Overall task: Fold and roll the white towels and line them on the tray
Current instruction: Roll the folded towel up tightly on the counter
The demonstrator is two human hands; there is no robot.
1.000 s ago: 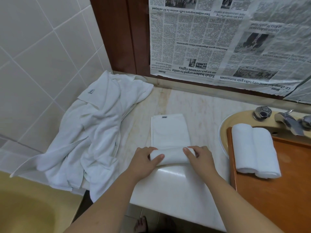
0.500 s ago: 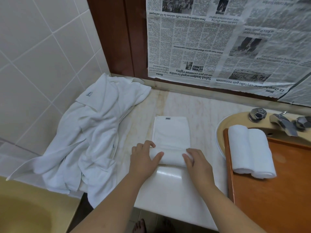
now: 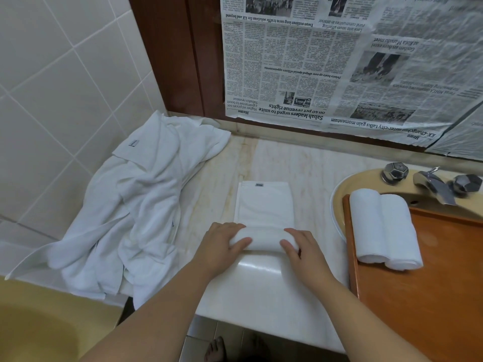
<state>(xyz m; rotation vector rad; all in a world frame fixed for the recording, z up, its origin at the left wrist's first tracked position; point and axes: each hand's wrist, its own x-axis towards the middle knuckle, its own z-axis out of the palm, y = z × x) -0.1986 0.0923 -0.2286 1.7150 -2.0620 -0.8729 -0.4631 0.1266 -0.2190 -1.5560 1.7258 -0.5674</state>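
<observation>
At frame centre, the left hand (image 3: 222, 244) and right hand (image 3: 303, 249) curl their fingers round a half-rolled towel (image 3: 264, 218) on the table (image 3: 261, 291).

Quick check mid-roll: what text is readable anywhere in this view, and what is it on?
All on the newspaper, which hangs upside down:
"Sabah leaders urged to unite on 40 pct revenue rights"
"Home"
"Debate heats up over alleged special officers appointments"
"Ewon outlines long-term traffic solutions for KK and beyond"
Body columns: too small to read.
Tag on folded towel: too small to read.
Tag on towel pile: too small to read.
</observation>
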